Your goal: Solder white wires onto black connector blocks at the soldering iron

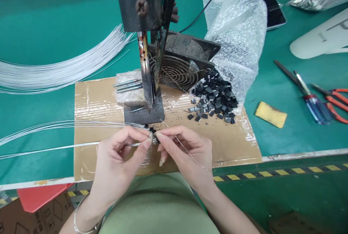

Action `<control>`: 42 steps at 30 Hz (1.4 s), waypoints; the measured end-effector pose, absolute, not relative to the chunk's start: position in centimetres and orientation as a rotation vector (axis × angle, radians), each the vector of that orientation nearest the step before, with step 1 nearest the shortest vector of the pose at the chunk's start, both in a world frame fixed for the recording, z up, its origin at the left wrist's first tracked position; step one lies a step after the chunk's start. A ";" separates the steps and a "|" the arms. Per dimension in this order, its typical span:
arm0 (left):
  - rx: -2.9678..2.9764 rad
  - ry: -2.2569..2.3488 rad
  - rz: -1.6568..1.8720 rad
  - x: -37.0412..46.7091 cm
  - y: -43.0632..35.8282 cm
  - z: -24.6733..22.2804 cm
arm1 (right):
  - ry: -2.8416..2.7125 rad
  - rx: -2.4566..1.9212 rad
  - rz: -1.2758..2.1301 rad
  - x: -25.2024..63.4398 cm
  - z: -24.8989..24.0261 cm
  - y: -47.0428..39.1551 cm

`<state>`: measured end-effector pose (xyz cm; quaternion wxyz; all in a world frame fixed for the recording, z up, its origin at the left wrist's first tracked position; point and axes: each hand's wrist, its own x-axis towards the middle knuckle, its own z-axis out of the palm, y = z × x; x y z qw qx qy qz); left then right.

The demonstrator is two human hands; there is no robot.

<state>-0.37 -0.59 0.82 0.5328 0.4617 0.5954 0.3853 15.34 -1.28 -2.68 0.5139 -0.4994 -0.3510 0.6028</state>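
Observation:
Low over the cardboard, my left hand point(116, 161) is closed in a pinch, with thin white wires point(84, 144) running into it from the left. My right hand point(183, 150) pinches right beside its fingertips; what it grips is tiny and mostly hidden. Small dark and metallic bits point(155, 139) show between the two hands. Just behind them lie more white wires point(108, 122) tipped with black connectors point(148, 128). A fine silvery wire point(187, 151), like solder, crosses my right hand. Above stands a soldering iron point(146, 74), its tip pointing down at a dark plate point(145, 116).
A dusty fan point(179, 72) sits behind the iron. Loose black connectors point(217, 96) spill from bubble wrap point(239, 38). On the right are a yellow sponge point(271, 114), a screwdriver point(317, 109), orange-handled pliers point(337, 99) and a white cup point(320, 36). A white wire bundle point(67, 69) lies left.

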 end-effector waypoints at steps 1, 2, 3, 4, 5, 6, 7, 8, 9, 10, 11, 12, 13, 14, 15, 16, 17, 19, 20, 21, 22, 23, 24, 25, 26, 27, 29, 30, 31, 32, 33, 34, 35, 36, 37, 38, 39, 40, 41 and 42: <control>1.102 1.421 0.922 -0.3 -0.6 0.8 | -0.907 -1.240 1.404 15.4 -2.7 -1.4; 1.107 1.424 0.921 -0.3 -0.5 0.8 | -0.987 -1.286 1.337 15.6 -2.8 -1.5; 1.115 1.432 0.920 -0.3 -0.5 0.8 | -1.072 -1.328 1.256 15.7 -2.9 -1.7; 1.121 1.445 0.919 -0.3 -0.4 0.8 | -1.147 -1.362 1.175 15.8 -2.9 -1.8; 1.128 1.455 0.921 -0.3 -0.3 0.8 | -1.203 -1.387 1.108 15.9 -3.0 -2.0; 1.133 1.460 0.922 -0.3 -0.3 0.7 | -1.239 -1.404 1.065 16.0 -3.0 -2.2; 1.136 1.462 0.923 -0.2 -0.2 0.7 | -1.260 -1.412 1.046 16.1 -2.9 -2.4; 1.136 1.461 0.925 -0.2 -0.1 0.7 | -1.277 -1.414 1.045 16.1 -2.8 -2.5; 1.137 1.458 0.930 -0.2 -0.1 0.7 | -1.298 -1.411 1.057 16.2 -2.7 -2.6; 1.139 1.457 0.929 -0.2 0.0 0.7 | -1.325 -1.400 1.076 16.2 -2.6 -2.6; 1.142 1.456 0.928 -0.2 0.1 0.6 | -1.355 -1.383 1.102 16.2 -2.4 -2.6; 1.143 1.458 0.923 -0.1 0.1 0.6 | -1.379 -1.364 1.129 16.3 -2.3 -2.5; 1.144 1.461 0.922 -0.1 0.2 0.6 | -1.395 -1.351 1.149 16.3 -2.3 -2.4; 1.147 1.464 0.924 -0.1 0.3 0.6 | -1.403 -1.345 1.157 16.3 -2.2 -2.4; 1.148 1.467 0.932 0.0 0.4 0.6 | -1.401 -1.349 1.147 16.4 -2.3 -2.3; 1.149 1.470 0.942 0.0 0.5 0.6 | -1.397 -1.363 1.121 16.5 -2.3 -2.2; 1.150 1.472 0.953 0.0 0.6 0.6 | -1.392 -1.382 1.088 16.5 -2.4 -2.1; 1.154 1.474 0.968 0.1 0.8 0.5 | -1.383 -1.408 1.050 16.6 -2.6 -2.0; 1.153 1.477 0.972 0.2 0.9 0.5 | -1.373 -1.400 1.049 16.6 -2.6 -1.8; 1.152 1.479 0.977 0.2 1.0 0.5 | -1.358 -1.374 1.053 16.6 -2.6 -1.7; 1.150 1.482 0.981 0.3 1.1 0.5 | -1.337 -1.339 1.058 16.6 -2.6 -1.5; 1.147 1.484 0.985 0.3 1.2 0.5 | -1.313 -1.305 1.062 16.5 -2.6 -1.4; 1.142 1.487 0.989 0.4 1.3 0.5 | -1.290 -1.278 1.060 16.4 -2.5 -1.2; 1.138 1.490 0.992 0.4 1.4 0.5 | -1.270 -1.257 1.059 16.4 -2.4 -1.0; 1.136 1.490 0.994 0.4 1.5 0.5 | -1.251 -1.242 1.069 16.3 -2.3 -0.9; 1.135 1.491 0.995 0.5 1.6 0.5 | -1.233 -1.228 1.088 16.2 -2.3 -0.8; 1.132 1.492 0.992 0.5 1.8 0.7 | -1.207 -1.203 1.124 16.1 -2.1 -0.7; 1.133 1.493 0.990 0.5 1.9 0.7 | -1.198 -1.194 1.135 16.0 -2.1 -0.7; 1.134 1.493 0.987 0.4 2.0 0.8 | -1.193 -1.187 1.142 15.9 -2.0 -0.7; 1.135 1.494 0.984 0.4 2.0 0.9 | -1.191 -1.182 1.143 15.9 -2.0 -0.6; 1.139 1.495 0.984 0.4 2.0 0.9 | -1.191 -1.177 1.141 15.9 -2.0 -0.6; 1.147 1.494 0.985 0.3 2.1 0.9 | -1.188 -1.175 1.140 15.9 -2.1 -0.6; 1.155 1.494 0.988 0.3 2.1 0.9 | -1.188 -1.176 1.140 15.8 -2.1 -0.5; 1.162 1.491 0.992 0.3 2.1 0.9 | -1.189 -1.181 1.139 15.8 -2.2 -0.5; 1.168 1.487 0.996 0.3 2.2 0.9 | -1.190 -1.187 1.134 15.8 -2.2 -0.5; 1.169 1.483 0.999 0.3 2.2 0.9 | -1.189 -1.194 1.130 15.8 -2.3 -0.4; 1.168 1.479 1.001 0.3 2.2 0.8 | -1.186 -1.200 1.127 15.7 -2.3 -0.4; 1.165 1.477 1.004 0.3 2.3 0.8 | -1.185 -1.204 1.129 15.7 -2.3 -0.4; 1.163 1.477 1.008 0.3 2.3 0.8 | -1.182 -1.207 1.130 15.7 -2.3 -0.4; 1.162 1.479 1.010 0.3 2.4 0.8 | -1.178 -1.209 1.129 15.6 -2.4 -0.3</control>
